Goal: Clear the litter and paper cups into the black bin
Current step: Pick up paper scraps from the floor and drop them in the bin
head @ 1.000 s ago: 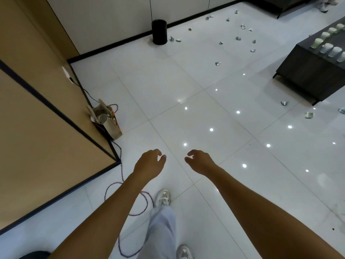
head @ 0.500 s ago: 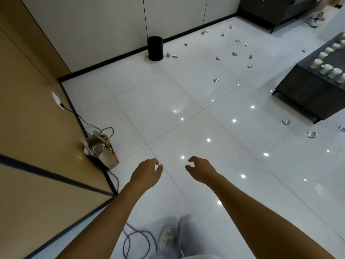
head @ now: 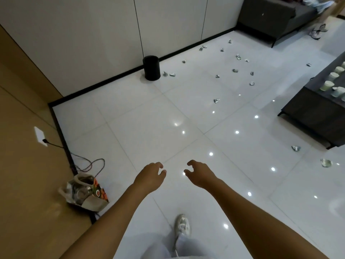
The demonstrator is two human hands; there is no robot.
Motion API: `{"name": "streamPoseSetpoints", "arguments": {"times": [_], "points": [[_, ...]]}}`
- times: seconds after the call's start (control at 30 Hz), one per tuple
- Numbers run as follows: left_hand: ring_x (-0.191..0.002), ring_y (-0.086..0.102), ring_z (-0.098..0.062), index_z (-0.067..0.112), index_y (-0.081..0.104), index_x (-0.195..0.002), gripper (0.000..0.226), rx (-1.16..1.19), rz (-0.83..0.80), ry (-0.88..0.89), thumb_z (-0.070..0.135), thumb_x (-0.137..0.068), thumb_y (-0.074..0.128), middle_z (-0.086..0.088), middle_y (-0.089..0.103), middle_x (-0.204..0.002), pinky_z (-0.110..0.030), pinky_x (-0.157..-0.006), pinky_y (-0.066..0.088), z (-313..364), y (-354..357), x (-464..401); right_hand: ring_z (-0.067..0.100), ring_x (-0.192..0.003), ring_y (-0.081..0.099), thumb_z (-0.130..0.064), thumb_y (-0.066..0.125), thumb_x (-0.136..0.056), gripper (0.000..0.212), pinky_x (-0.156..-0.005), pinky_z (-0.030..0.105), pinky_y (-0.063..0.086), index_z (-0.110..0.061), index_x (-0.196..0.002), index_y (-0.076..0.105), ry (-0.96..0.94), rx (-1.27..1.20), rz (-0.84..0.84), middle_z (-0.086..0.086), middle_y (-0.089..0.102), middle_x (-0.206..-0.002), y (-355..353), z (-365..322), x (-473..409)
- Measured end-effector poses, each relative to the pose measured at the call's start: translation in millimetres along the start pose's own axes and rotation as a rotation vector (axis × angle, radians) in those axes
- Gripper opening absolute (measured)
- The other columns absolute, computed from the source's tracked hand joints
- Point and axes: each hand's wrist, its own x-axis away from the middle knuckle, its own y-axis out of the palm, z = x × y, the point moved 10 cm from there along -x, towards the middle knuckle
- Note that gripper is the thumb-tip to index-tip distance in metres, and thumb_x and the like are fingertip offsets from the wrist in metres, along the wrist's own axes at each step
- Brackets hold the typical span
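The black bin [head: 151, 67] stands against the far wall on the white tiled floor. Several crumpled scraps of litter lie beyond it; one scrap [head: 216, 100] sits mid-floor, two [head: 169, 74] lie right beside the bin, and others [head: 326, 162] lie at the right. Several paper cups [head: 327, 85] stand on the dark low table [head: 308, 111] at the right. My left hand [head: 150, 177] and my right hand [head: 200, 174] hang in front of me above the floor, fingers loosely curled, holding nothing.
A tan wooden wall [head: 24, 146] runs along the left with a socket and a cable [head: 89, 163]. An open paper bag [head: 85, 191] stands at its foot. A dark sofa [head: 270, 17] and shoes [head: 317, 30] are at the far right.
The view has moved forward and tilted up: the bin and litter appear nearer and lower in the frame, the paper bag has slid down-left. Both hands stay empty in front of me.
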Motion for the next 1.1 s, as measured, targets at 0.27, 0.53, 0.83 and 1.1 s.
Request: {"name": "streamPoseSetpoints", "arguments": {"times": [0.27, 0.53, 0.83, 1.1], "points": [[-0.116, 0.051, -0.020, 0.018, 0.048, -0.131, 0.040, -0.097, -0.032, 0.013, 0.040, -0.099, 0.039, -0.002, 0.052, -0.131, -0.033, -0.094, 0.045, 31.5, -39.0, -108.2, 0.021, -0.123, 0.048, -0.038, 0.046, -0.098, 0.048, -0.093, 0.031, 0.042, -0.017, -0.141, 0.041, -0.025, 0.092, -0.033, 0.006, 0.052, -0.134, -58.3, -22.7, -108.4], [-0.115, 0.051, -0.020, 0.019, 0.048, -0.131, 0.040, -0.160, -0.066, 0.021, 0.041, -0.099, 0.038, -0.002, 0.054, -0.128, -0.031, -0.090, 0.043, 17.4, -102.2, -252.5, 0.022, -0.124, 0.048, -0.038, 0.045, -0.098, 0.048, -0.093, 0.031, 0.041, -0.016, -0.141, 0.041, -0.018, 0.117, -0.047, 0.006, 0.052, -0.134, -101.8, -78.2, -250.4], [-0.117, 0.051, -0.022, 0.017, 0.048, -0.132, 0.042, -0.174, -0.082, 0.032, 0.040, -0.099, 0.038, -0.004, 0.053, -0.129, -0.032, -0.092, 0.043, 12.5, -200.2, -403.4, 0.022, -0.122, 0.049, -0.037, 0.045, -0.098, 0.047, -0.091, 0.030, 0.042, -0.015, -0.140, 0.042, 0.013, 0.102, -0.047, 0.006, 0.055, -0.131, -166.4, -155.6, -391.7], [-0.119, 0.049, -0.022, 0.017, 0.047, -0.132, 0.042, -0.163, -0.094, 0.037, 0.040, -0.099, 0.038, -0.004, 0.053, -0.130, -0.032, -0.093, 0.043, 27.8, -255.5, -510.3, 0.023, -0.123, 0.050, -0.035, 0.046, -0.098, 0.048, -0.095, 0.031, 0.042, -0.014, -0.140, 0.042, 0.026, 0.095, -0.085, 0.009, 0.054, -0.134, -212.2, -179.7, -497.9]]}}
